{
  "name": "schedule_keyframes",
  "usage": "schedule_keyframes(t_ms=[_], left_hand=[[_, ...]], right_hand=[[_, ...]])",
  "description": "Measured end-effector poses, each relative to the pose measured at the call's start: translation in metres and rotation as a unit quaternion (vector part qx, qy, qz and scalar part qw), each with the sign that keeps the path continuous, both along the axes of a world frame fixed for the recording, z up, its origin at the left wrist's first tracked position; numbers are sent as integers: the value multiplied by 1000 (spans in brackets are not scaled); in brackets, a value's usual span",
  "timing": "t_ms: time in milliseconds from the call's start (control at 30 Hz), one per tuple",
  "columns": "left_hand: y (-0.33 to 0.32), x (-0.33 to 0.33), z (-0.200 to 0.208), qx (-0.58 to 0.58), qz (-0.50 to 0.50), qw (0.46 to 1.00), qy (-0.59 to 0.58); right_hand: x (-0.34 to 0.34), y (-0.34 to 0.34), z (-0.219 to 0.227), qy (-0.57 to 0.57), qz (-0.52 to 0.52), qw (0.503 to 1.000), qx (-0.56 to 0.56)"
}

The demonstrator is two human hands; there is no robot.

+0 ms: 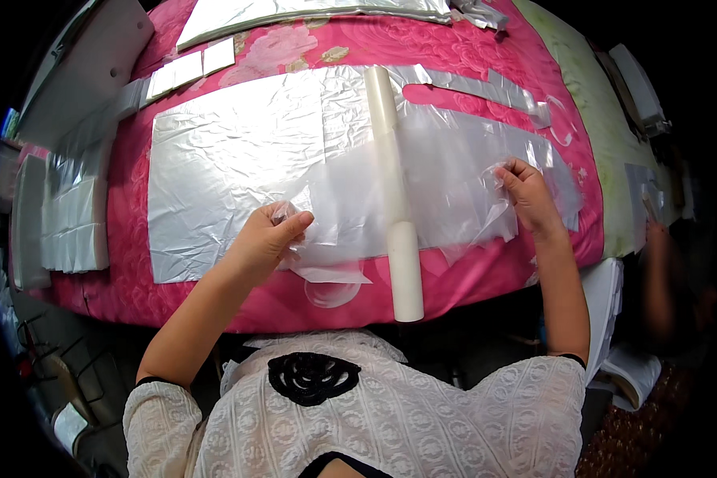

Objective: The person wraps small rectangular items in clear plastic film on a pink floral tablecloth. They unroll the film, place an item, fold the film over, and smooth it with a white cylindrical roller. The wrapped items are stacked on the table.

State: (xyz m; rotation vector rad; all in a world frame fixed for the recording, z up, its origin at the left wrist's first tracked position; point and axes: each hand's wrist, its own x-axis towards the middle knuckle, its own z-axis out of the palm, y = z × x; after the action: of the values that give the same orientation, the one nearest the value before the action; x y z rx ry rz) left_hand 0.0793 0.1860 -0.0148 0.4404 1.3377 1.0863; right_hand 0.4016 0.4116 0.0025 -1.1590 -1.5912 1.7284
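Observation:
Between my two hands stretches a thin clear plastic bag point(446, 191), lifted off the table. My left hand point(272, 235) pinches one bunched end of it; my right hand point(527, 195) pinches the other end, fingers closed on the film. A long whitish roller tube point(407, 271) lies front to back across the middle, its upper part partly seen beside and through the film. Beneath lies a stack of flat silvery plastic bags point(223, 175), with cut handle ends point(486, 92) toward the right. A loose flap of film hangs near my left hand.
Pink flowered cloth point(358, 44) covers the table, with a pale green cloth point(570, 103) on the right. Folded bag bundles point(76, 227) stand at the left, small white packets point(187, 70) behind them. More silvery sheets point(295, 14) lie at the back. Another person's arm point(656, 279) shows far right.

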Motion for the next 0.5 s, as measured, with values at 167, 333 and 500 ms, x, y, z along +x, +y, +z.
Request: schedule_keyframes(t_ms=[167, 333, 500], left_hand=[[-1, -12, 3, -5, 23, 999, 29], [-6, -34, -3, 13, 11, 1000, 17], [-11, -58, -6, -15, -30, 997, 72]], right_hand=[[145, 102, -13, -217, -205, 950, 89], [133, 80, 23, -359, -339, 685, 537], [-27, -109, 30, -342, 110, 905, 229]])
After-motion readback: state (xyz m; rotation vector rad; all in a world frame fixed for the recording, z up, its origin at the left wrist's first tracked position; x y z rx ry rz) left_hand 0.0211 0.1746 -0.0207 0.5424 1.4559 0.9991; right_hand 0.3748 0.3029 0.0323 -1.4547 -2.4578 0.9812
